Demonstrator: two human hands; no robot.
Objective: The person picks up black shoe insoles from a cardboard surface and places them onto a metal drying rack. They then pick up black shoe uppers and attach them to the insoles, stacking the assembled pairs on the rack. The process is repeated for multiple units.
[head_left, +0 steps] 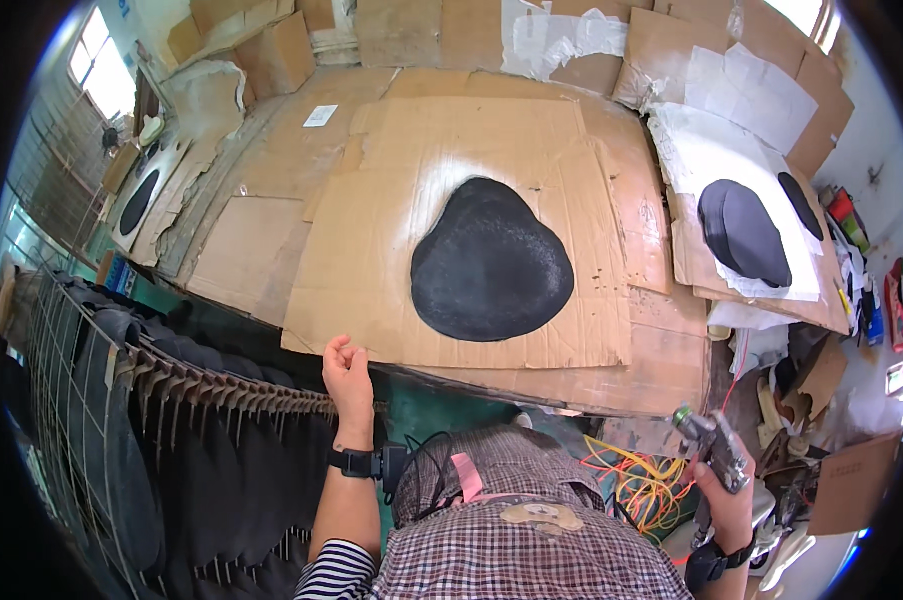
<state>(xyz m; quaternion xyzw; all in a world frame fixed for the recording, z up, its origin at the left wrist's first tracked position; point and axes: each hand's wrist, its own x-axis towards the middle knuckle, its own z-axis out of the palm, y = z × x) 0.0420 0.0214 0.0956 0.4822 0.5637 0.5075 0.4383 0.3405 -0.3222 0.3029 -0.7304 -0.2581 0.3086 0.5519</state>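
Lying on a large cardboard sheet [356, 270], a rounded black piece [491, 262] takes up the middle of the desk [666, 350]. To its right, a white-covered board [686, 150] carries more black pieces [741, 230]; upright cardboard panels [401, 35] close off the back. Below the desk's left side, hanging dark pieces [241, 470] crowd beside the left forearm, while yellow and orange hoses [641, 490] tangle near the right hand [726, 500]. That hand's grip is wrapped around a spray gun [721, 450], short of the desk's near edge. The left hand [349, 380] bends loosely at the sheet's near edge; whether its grip pinches the cardboard, I cannot tell. Brown cardboard surrounds the black piece, narrowest in front, wider toward the left and back.
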